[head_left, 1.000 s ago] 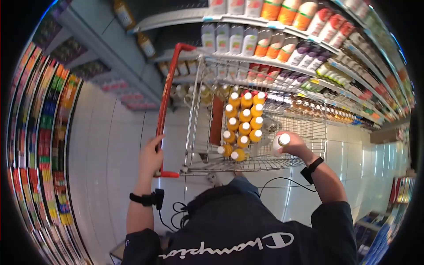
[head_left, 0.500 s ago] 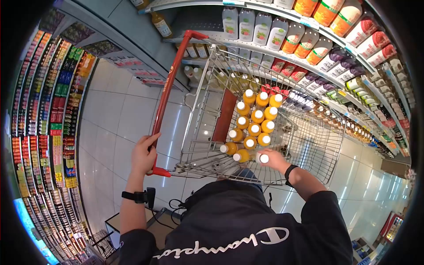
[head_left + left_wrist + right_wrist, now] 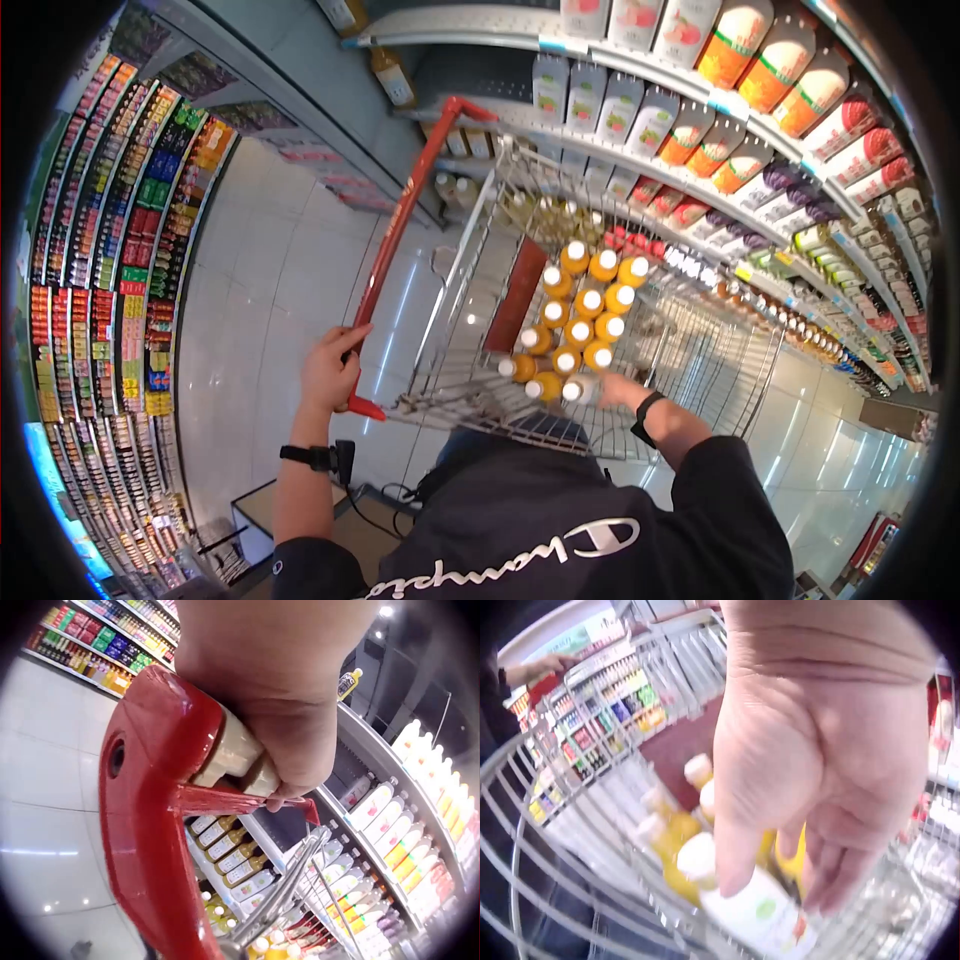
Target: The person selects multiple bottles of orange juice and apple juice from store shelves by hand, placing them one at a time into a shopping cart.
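Note:
My right hand (image 3: 618, 392) is low in a wire shopping cart (image 3: 690, 345). It holds a white bottle (image 3: 761, 915) with a white cap, thumb across the bottle's shoulder and fingers on the far side. The bottle leans in the right wrist view and is close beside several orange-yellow juice bottles (image 3: 590, 300) with white caps standing in the cart. My left hand (image 3: 330, 370) grips the near end of the cart's red handle (image 3: 400, 215). In the left wrist view, the curled fingers lie over the red handle frame (image 3: 154, 802).
Shelves of drink bottles (image 3: 615, 105) rise right beyond the cart. Another packed shelf (image 3: 110, 260) runs along the left, across a tiled floor (image 3: 265, 250). A dark red panel (image 3: 515, 295) hangs inside the cart near its handle.
My right hand has carried the white bottle from over the cart's right part leftward and down beside the juice bottles. The left hand stays on the handle. The head view has shifted.

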Available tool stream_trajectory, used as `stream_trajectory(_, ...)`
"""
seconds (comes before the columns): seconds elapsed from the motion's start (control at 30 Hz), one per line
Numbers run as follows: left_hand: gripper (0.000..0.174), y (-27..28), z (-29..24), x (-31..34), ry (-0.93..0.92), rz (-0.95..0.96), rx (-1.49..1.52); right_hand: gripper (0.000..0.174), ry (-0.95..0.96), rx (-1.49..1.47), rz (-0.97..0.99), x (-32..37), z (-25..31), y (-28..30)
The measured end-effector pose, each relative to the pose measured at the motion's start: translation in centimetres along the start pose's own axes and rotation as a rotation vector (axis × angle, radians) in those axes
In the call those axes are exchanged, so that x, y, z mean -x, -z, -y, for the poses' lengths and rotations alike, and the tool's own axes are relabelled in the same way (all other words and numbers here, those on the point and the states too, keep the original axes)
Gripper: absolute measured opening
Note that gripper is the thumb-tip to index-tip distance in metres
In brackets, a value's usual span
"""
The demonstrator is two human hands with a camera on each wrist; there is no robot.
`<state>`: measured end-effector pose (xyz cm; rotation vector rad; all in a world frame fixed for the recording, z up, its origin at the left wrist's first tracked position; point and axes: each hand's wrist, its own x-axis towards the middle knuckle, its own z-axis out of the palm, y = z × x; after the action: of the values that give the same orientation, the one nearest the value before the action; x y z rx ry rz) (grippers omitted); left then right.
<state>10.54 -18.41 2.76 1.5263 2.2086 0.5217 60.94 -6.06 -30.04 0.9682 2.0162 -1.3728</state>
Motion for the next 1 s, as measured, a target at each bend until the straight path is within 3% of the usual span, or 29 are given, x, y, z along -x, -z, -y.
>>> stream_trajectory(0.03, 0.044, 0.0, 0.5, 0.0, -0.002, -0.018, 0.013, 0.074, 0.014, 0.005, 0.065, -1.6, -2.9, -0.5)
stream_trajectory(0.07, 0.041, -0.1, 1.7, 0.3, -0.026, -0.002, -0.035, 0.073, -0.012, 0.224, 0.142, -0.3, -0.8, 2.3)
stream_trajectory(0.1, 0.039, -0.6, 3.3, -0.3, -0.072, -0.021, -0.08, 0.071, 0.121, 0.222, -0.015, 1.6, 0.1, 5.4)
stream_trajectory(0.17, 0.037, 0.1, 3.1, -0.6, -0.06, -0.035, -0.018, 0.064, 0.037, 0.158, -0.129, 11.8, 13.2, 16.9)
stream_trajectory(0.23, 0.036, 0.9, 3.3, -0.5, -0.056, 0.002, 0.026, 0.061, -0.055, 0.071, -0.359, 18.4, 18.7, 23.5)
stream_trajectory(0.33, 0.036, 1.6, 4.3, 0.0, -0.047, 0.047, 0.034, 0.045, -0.032, 0.299, -0.782, 30.5, 29.6, 31.1)
stream_trajectory(0.4, 0.036, 1.7, 4.6, 0.1, -0.046, 0.014, 0.014, 0.047, 0.0, 0.382, -0.99, 36.0, 33.2, 35.6)
stream_trajectory(0.43, 0.036, 2.1, 4.4, 0.2, -0.063, 0.005, 0.013, 0.044, -0.161, 0.476, -1.137, 38.9, 38.0, 36.2)
stream_trajectory(0.5, 0.036, 2.1, 5.0, 0.3, -0.104, 0.005, 0.033, 0.042, -0.082, 0.636, -1.286, 42.0, 39.5, 42.2)
stream_trajectory(0.57, 0.037, 1.9, 5.6, 0.3, -0.121, 0.026, 0.043, 0.038, -0.069, 0.936, -1.511, 43.6, 41.5, 48.0)
stream_trajectory(0.63, 0.036, 2.1, 5.3, 0.6, -0.121, 0.018, 0.038, 0.035, -0.093, 0.992, -1.582, 43.9, 45.2, 52.8)
stream_trajectory(0.7, 0.037, 2.1, 5.3, 0.9, -0.111, 0.023, 0.024, 0.034, -0.225, 0.981, -1.696, 43.0, 50.4, 54.5)
stream_trajectory(0.8, 0.039, 2.0, 5.4, 0.8, -0.082, 0.035, 0.004, 0.035, -0.226, 0.926, -1.789, 39.5, 53.0, 60.4)
stream_trajectory(0.83, 0.04, 1.9, 5.3, 0.7, -0.067, 0.036, -0.001, 0.039, -0.247, 0.812, -1.731, 38.8, 54.6, 60.5)
stream_trajectory(0.93, 0.043, 1.7, 5.4, 0.2, -0.013, 0.089, -0.007, 0.044, -0.24, 0.787, -1.857, 34.9, 55.3, 66.2)
stream_trajectory(1.0, 0.044, 2.0, 5.1, 0.0, 0.011, 0.125, -0.029, 0.042, -0.095, 0.814, -1.987, 32.8, 55.9, 67.9)
